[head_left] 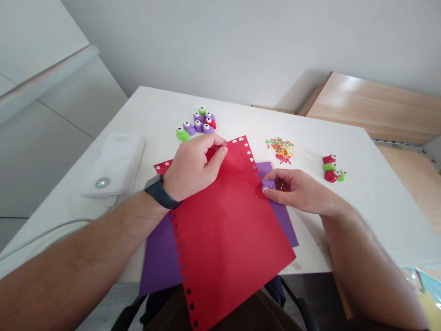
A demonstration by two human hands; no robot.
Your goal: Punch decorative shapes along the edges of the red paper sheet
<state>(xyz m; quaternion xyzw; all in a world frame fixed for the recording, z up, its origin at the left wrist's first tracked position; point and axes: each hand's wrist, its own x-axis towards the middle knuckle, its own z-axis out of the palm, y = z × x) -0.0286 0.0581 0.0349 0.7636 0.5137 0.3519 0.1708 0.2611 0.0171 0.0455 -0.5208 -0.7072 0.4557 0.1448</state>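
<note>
A red paper sheet [227,216] with small shapes punched along its edges lies tilted on a purple sheet [160,257] on the white table [365,202]. My left hand [195,165], with a dark watch on the wrist, pinches the red sheet near its far corner. My right hand [298,191] grips a small purple paper punch [268,185] set against the red sheet's right edge.
A cluster of green, purple and red eyed punches [199,124] sits beyond the sheets. A pile of coloured paper confetti [280,149] lies to the right, then two red-and-green punches [333,168]. A white device [113,165] with a cable rests at left. A wooden surface [375,108] stands behind.
</note>
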